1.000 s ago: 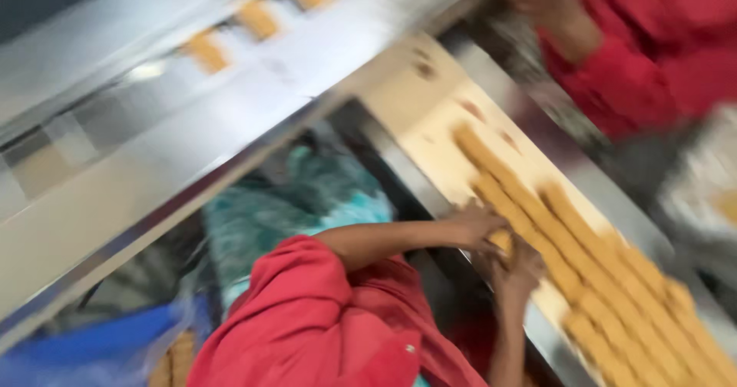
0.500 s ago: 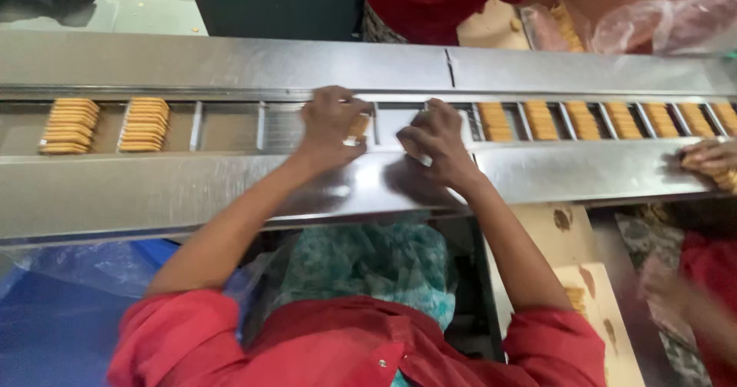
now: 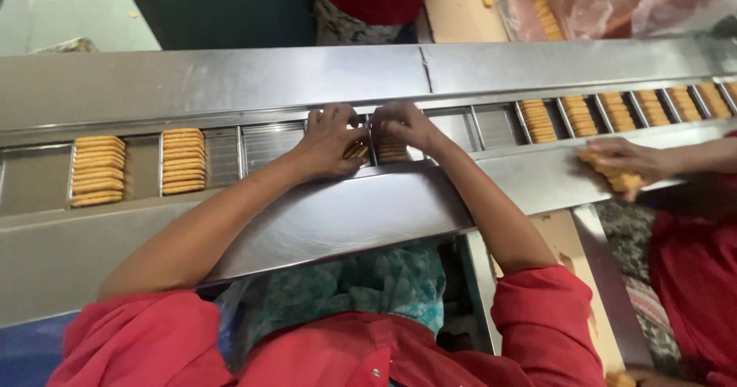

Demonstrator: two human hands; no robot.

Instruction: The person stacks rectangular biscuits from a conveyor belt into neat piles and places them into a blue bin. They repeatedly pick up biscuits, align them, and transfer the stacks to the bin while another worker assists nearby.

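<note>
A worker's left hand (image 3: pixel 330 140) and right hand (image 3: pixel 403 126) are pressing a stack of biscuits (image 3: pixel 388 149) into a slotted steel conveyor channel (image 3: pixel 261 143) at mid-line, fingers clenched around the stack's ends, holding the biscuits upright between dividers, while a co-worker's hand (image 3: pixel 626 160) is gripping another stack by the near edge.

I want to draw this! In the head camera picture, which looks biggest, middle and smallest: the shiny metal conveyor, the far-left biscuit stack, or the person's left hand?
1. Shiny metal conveyor, by far the biggest.
2 and 3. Left hand and far-left biscuit stack look about alike, so I won't rank them; the hand is partly curled over biscuits.
</note>
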